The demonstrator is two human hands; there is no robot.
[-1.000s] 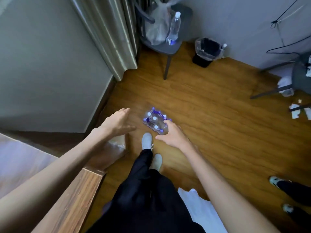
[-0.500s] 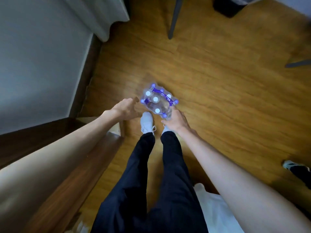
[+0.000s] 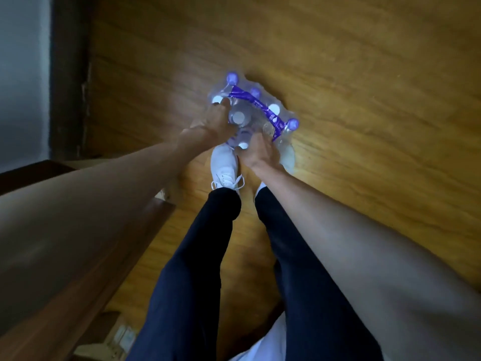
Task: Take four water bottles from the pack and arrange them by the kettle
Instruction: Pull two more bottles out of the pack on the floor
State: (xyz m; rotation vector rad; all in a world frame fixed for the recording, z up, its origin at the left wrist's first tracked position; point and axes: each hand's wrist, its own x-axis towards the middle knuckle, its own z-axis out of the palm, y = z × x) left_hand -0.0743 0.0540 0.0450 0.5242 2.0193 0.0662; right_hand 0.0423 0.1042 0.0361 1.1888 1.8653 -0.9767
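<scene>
Shrink-wrapped clear plastic pack of water bottles, white and purple caps showing, purple carry strap across the top. It stands on the wooden plank floor, just ahead of the person's white shoes. Bottles upright, caps facing the camera; pack's long axis runs from far-left to near-right.

Left hand lies on the near-left side of the pack, fingers extended forward among the caps, one fingertip touching a white cap at the left edge. Grip looks loosely spread, resting rather than closed on anything.

Right hand is at the near edge, fingers curled down onto the wrap beside the nearest white cap. Whether it pinches film or a bottle neck: cannot tell, view blurred.

Both hands touch the pack; the right is nearer the closest bottle. Pack lies straight ahead of both grips and below the head.

Judgement: opening step, no bottle out yet. Next move likely calls for tearing the wrap or pulling a bottle straight up by its neck.

Dark wooden furniture edge at lower left. No kettle in view.
</scene>
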